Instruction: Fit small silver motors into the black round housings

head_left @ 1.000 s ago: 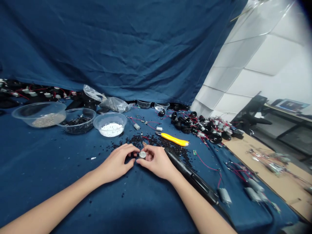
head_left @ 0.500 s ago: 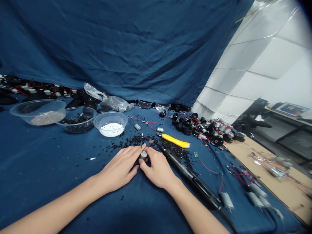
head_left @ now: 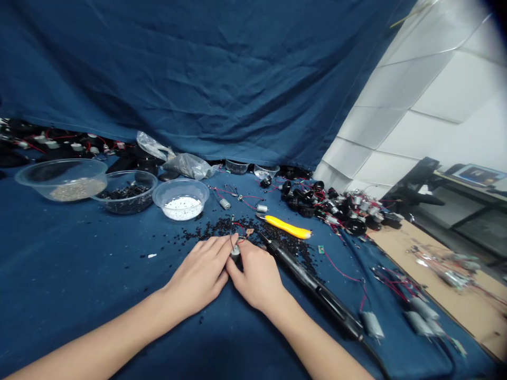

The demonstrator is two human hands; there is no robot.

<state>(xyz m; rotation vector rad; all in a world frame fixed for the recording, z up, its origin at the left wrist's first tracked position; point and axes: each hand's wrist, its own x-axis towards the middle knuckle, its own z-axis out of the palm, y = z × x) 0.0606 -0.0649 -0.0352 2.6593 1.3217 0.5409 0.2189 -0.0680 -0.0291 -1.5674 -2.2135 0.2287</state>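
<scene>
Between my two hands is a small wired motor (head_left: 235, 252), its grey end facing up, with thin wires and a small brown circuit board (head_left: 249, 232) rising from it. My left hand (head_left: 204, 269) closes on its left side, fingers together. My right hand (head_left: 255, 272) grips its right side with thumb and fingers. The motor's lower part is hidden by the fingers. Many tiny black pieces (head_left: 214, 228) lie scattered just beyond the hands. A black electric screwdriver (head_left: 317, 290) rests right of my right hand, and a yellow-handled tool (head_left: 287, 227) lies behind it.
Clear plastic bowls stand at the left: one with beige bits (head_left: 61, 179), one with black parts (head_left: 124, 192), one with white pieces (head_left: 181, 199). Loose wired motors (head_left: 372, 324) lie at the right. A pile of black housings and motors (head_left: 340, 208) is behind, beside a tan board (head_left: 396, 240).
Both hands stay on the motor, which has tilted or turned slightly; its small circuit board has shifted a little to the right. The whole view has moved slightly.
</scene>
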